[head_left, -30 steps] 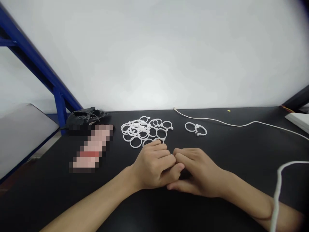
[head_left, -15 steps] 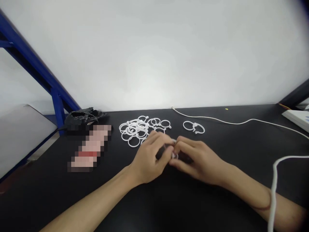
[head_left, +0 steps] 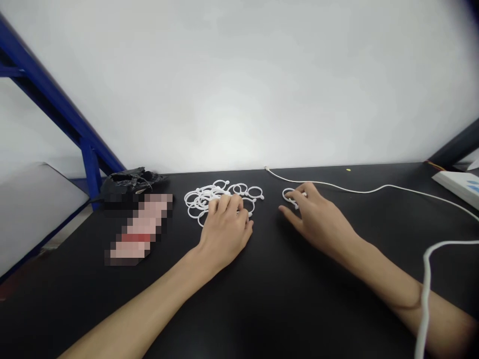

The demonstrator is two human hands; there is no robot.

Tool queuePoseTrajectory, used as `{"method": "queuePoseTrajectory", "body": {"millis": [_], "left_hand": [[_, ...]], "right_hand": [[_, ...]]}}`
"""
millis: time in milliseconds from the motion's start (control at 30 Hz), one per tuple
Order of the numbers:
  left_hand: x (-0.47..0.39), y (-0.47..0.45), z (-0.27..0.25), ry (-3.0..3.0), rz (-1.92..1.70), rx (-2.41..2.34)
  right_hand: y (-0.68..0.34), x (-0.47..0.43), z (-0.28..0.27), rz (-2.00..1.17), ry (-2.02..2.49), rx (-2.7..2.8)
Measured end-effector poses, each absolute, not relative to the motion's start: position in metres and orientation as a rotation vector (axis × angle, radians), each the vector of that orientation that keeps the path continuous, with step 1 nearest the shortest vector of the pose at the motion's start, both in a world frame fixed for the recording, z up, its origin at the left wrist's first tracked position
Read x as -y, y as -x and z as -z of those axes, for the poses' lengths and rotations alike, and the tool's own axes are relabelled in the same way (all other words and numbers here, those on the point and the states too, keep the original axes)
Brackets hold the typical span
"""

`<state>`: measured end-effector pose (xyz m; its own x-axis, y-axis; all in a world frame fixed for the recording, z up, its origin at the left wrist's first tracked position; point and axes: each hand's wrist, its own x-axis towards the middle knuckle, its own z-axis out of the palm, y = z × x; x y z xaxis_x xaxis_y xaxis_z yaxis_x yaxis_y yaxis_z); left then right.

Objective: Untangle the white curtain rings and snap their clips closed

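A pile of thin white plastic rings (head_left: 198,199), many with a small knob, lies on the black table. Over its right-front side is my left hand (head_left: 226,224), its fingers curled down onto the rings. A bit of white shows by the thumb and index finger; the fingertips themselves are hidden. To the right of the pile, my right hand (head_left: 318,214) hovers at a small separate group of white rings (head_left: 288,194), partly covering them. Its thumb and index finger are apart, with nothing visibly held between them.
A thin white cable (head_left: 329,184) crosses the back of the table, and a thicker white cord (head_left: 425,289) hangs in front of my right forearm. At left lie a black crumpled bag (head_left: 130,182) and a pixelated object (head_left: 138,229). A white box (head_left: 454,184) sits far right.
My hands have moved apart from the middle, where they worked together on a white ring. The left went to the pile; the right went to the small group and its fingers opened.
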<state>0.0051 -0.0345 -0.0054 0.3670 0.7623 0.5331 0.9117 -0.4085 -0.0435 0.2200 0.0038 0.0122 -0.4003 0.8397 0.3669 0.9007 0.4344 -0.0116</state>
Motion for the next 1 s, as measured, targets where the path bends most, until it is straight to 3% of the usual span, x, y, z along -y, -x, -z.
{"method": "queuePoseTrajectory", "body": {"millis": [200, 333, 500, 633, 1000], "left_hand": [[0.039, -0.01, 0.0, 2.505, 0.996, 1.252], [0.043, -0.008, -0.003, 2.898, 1.226, 1.354], [0.05, -0.006, -0.012, 3.22, 1.191, 1.611], [0.053, -0.007, -0.017, 3.394, 1.151, 1.592], [0.053, -0.007, -0.011, 3.333, 1.412, 1.514]], "right_hand": [[-0.202, 0.02, -0.009, -0.381, 0.906, 2.346], [-0.198, 0.025, -0.014, -0.664, 0.843, 2.247], [-0.2, 0.027, -0.016, -0.93, 0.898, 2.25], [-0.199, 0.036, -0.017, -0.984, 0.69, 2.405], [-0.19, 0.039, -0.012, -0.76, 0.562, 2.47]]}}
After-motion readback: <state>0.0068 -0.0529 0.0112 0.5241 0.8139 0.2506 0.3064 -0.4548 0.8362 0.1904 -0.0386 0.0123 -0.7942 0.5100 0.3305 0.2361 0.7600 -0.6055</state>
